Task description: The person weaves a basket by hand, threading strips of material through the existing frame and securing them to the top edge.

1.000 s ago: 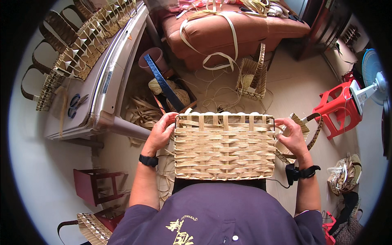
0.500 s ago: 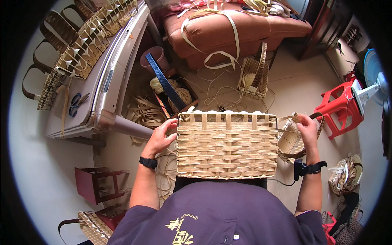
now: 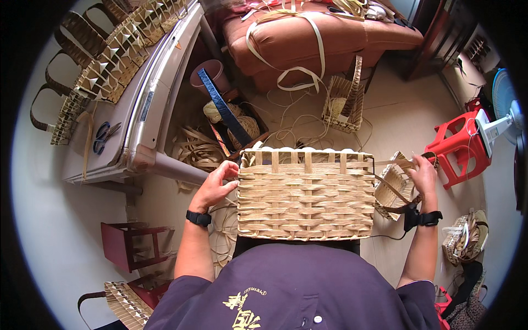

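Note:
A rectangular woven basket piece (image 3: 306, 203) of pale tan strips lies over my lap, its broad weave facing up. Dark edging runs along part of its far corners. Spaced upright strips show near its far edge. My left hand (image 3: 218, 186) rests at its left edge, thumb and fingers apart, some fingertips hidden. Off to the right, my right hand (image 3: 424, 176) pinches a flat tan strip (image 3: 388, 163) that stretches from the piece's far right corner. Below that strip, on the floor, lies a small basket (image 3: 394, 184) with a brown handle, partly covered by my right hand.
Scissors (image 3: 104, 135) and several handled baskets (image 3: 104, 82) occupy the table at left. Beyond my lap stand a box of cord balls (image 3: 242, 129), a pink bucket (image 3: 208, 74) and another basket (image 3: 344, 104). A red stool (image 3: 459, 144) and fan (image 3: 503, 113) are at right. Loose cords cross the floor.
My right hand has moved to the right, away from the woven piece, with the strip in its fingers. My left hand and the piece stay nearly in place.

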Available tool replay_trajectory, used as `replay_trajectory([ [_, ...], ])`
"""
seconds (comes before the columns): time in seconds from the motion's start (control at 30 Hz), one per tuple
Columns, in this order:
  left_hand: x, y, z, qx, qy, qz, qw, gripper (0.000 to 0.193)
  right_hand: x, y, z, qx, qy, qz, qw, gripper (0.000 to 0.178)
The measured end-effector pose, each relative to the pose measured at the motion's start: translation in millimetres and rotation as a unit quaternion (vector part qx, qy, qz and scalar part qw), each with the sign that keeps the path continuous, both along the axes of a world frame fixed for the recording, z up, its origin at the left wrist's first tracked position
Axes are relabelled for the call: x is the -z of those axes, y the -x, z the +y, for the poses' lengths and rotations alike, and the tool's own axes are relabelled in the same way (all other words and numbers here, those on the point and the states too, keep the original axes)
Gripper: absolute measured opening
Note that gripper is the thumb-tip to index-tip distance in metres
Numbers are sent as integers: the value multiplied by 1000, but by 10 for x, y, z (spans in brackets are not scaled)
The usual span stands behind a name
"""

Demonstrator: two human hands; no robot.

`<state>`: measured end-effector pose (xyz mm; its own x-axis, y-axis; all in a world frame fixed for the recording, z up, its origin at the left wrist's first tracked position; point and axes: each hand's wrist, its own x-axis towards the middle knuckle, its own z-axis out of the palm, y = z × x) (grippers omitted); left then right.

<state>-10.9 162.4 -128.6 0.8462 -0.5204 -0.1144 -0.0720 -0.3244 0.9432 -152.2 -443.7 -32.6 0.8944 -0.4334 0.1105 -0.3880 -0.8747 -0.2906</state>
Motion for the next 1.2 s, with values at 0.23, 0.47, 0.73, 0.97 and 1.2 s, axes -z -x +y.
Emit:
replay_trajectory([
  [0.23, -306, -5, -73, 29, -99, -33, 994, 18, -72, -299, 676, -308, -85, -98, 943, 17],
  [0.47, -655, 135, 231, 14, -67, 90, 994, 9, 181, 381, -1200, 264, 80, 87, 957, 34],
  [0.73, -894, 180, 91, -9, -90, 52, 995, 15, 94, -116, -98, -177, -159, -89, 967, 42],
  [0.97, -913, 127, 47, 2, -140, 18, 990, 18, -44, -284, 634, -297, -338, -69, 890, 11],
  [1.2, -831, 106, 274, 9, -109, 61, 992, 21, 38, 546, -872, 92, -110, -93, 985, 13],
])
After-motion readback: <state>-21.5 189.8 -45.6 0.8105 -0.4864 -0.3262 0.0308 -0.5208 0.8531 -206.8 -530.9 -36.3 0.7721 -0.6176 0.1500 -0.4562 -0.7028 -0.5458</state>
